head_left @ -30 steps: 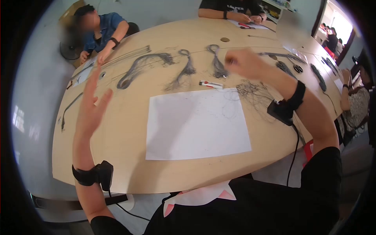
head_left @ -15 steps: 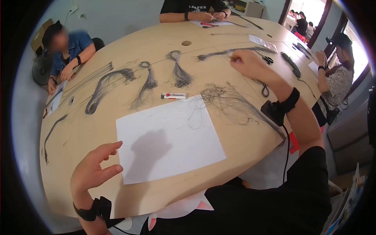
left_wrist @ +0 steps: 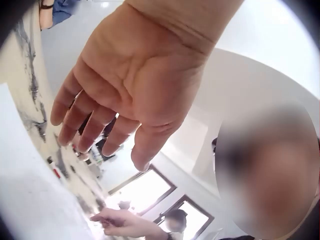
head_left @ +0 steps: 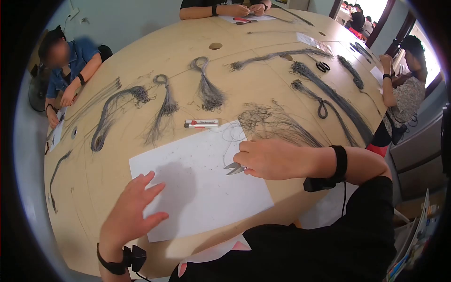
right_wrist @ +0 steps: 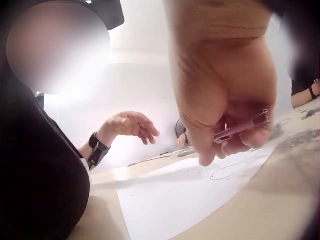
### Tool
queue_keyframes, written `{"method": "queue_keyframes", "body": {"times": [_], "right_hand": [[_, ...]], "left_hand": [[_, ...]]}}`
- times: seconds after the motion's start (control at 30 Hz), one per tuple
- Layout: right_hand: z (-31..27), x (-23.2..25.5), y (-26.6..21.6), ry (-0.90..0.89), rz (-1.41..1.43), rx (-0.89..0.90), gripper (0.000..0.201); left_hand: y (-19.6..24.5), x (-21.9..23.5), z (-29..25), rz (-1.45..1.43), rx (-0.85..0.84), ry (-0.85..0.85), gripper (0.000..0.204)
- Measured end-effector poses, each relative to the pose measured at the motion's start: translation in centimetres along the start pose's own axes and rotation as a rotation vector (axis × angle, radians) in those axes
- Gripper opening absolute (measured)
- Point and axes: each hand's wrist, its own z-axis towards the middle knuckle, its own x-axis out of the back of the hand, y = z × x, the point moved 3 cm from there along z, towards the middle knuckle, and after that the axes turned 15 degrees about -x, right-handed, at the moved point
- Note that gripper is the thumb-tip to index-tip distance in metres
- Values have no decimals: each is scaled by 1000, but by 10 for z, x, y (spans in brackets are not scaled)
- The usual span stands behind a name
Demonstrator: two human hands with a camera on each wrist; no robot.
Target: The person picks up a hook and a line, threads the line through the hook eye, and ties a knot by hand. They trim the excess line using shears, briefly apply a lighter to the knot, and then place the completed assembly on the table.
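Clasping small snips (head_left: 236, 171), right grip (head_left: 275, 159), handles (right_wrist: 241, 127) mostly hidden

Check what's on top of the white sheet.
On the white sheet: dark specks, and thin grey strands over its far right corner. In the head view, left hand and right hand (gripping snips) hide parts of its edges.

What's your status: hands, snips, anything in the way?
Left hand empty, raised near paper. Right hand grips snips, blades parted over paper. Loose strands overlap paper's far right corner, could snag.
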Motion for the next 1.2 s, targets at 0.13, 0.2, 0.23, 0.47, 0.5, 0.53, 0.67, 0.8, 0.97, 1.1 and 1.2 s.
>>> {"method": "queue_keyframes", "body": {"times": [0.13, 0.2, 0.23, 0.47, 0.5, 0.53, 0.67, 0.8, 0.97, 1.1, 1.2], "right_hand": [[8, -7, 8, 66, -95, 48, 17], [10, -9, 11, 56, -94, 46, 18], [10, -9, 11, 65, -75, 44, 19], [9, -6, 10, 96, -62, 45, 17], [9, -1, 9, 97, -62, 48, 17], [10, 7, 13, 63, -30, -13, 18], [43, 43, 53, 317, 95, -220, 15], [72, 56, 94, 363, 141, -340, 16], [83, 50, 102, 236, 95, -406, 17], [88, 42, 110, 227, 92, -379, 18], [89, 40, 112, 211, 138, -412, 21]], "left_hand": [[-6, -25, 5, 75, 137, -168, 70], [-5, -30, 6, 48, 156, -188, 70], [-3, -32, 5, 36, 175, -204, 71], [5, -38, -1, 77, 179, -197, 73], [6, -38, -1, 81, 172, -195, 73], [6, -38, -1, 84, 166, -194, 72], [7, -38, -2, 90, 150, -175, 71], [6, -38, -2, 85, 165, -185, 70], [5, -39, -3, 77, 174, -192, 70], [4, -39, -1, 88, 166, -189, 70], [4, -38, 0, 86, 168, -193, 70]]}}
